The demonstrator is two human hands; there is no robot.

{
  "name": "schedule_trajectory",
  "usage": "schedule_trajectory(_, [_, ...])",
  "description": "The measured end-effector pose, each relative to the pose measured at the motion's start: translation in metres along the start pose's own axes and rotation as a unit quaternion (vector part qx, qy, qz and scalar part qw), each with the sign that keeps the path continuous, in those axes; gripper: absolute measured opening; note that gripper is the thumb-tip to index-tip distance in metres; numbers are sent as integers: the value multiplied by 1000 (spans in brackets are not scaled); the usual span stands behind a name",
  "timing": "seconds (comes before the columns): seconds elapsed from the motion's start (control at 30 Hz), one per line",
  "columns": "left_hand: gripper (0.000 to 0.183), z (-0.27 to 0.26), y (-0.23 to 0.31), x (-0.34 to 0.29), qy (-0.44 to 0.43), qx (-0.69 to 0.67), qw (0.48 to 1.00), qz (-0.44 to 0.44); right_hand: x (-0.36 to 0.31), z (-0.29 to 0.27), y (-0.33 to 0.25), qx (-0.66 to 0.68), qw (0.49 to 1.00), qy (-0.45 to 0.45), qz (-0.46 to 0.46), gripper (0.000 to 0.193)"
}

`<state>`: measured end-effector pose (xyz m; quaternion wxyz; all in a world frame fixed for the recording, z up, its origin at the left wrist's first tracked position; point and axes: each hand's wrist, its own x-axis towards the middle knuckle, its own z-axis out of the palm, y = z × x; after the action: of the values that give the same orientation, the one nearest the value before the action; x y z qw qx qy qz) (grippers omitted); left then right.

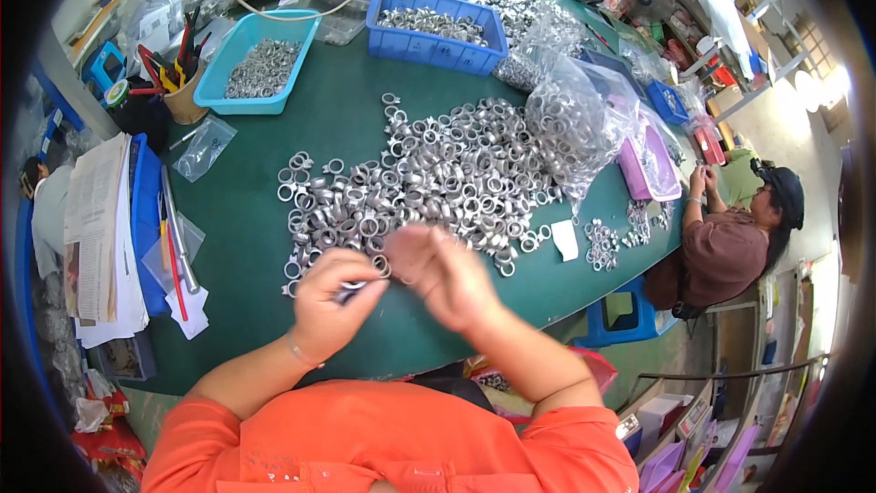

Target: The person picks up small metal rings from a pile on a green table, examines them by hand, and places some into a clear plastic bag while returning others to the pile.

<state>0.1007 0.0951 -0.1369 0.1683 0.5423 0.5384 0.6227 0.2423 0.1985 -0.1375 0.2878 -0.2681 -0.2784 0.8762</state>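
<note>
Currently L hand (334, 299) pinching small metal ring (385, 272) betw. thumb & fingertips, over green table (242, 205) — R hand (445, 276) just right of it, blurred, fingers spread. Big ring pile (456, 169) beyond both hands; white paper scrap (565, 240) right of pile — blue bin (436, 53) w/ metal pieces behind.

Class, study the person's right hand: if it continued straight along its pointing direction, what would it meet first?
Probably the heap of metal rings on the green table, just beyond the right hand's fingertips. Its height is unclear, so it might pass above them.
</note>
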Motion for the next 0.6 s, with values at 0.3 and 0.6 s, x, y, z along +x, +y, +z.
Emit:
schedule_trajectory(0.3, [10,14,2,-2,-130,8,990,56,-108,-84,31,297,949,94,-45,14])
schedule_trajectory(0.6, [4,-26,-28,-21,-13,-39,992,-117,-236,-274,57,158,780,587,-144,13])
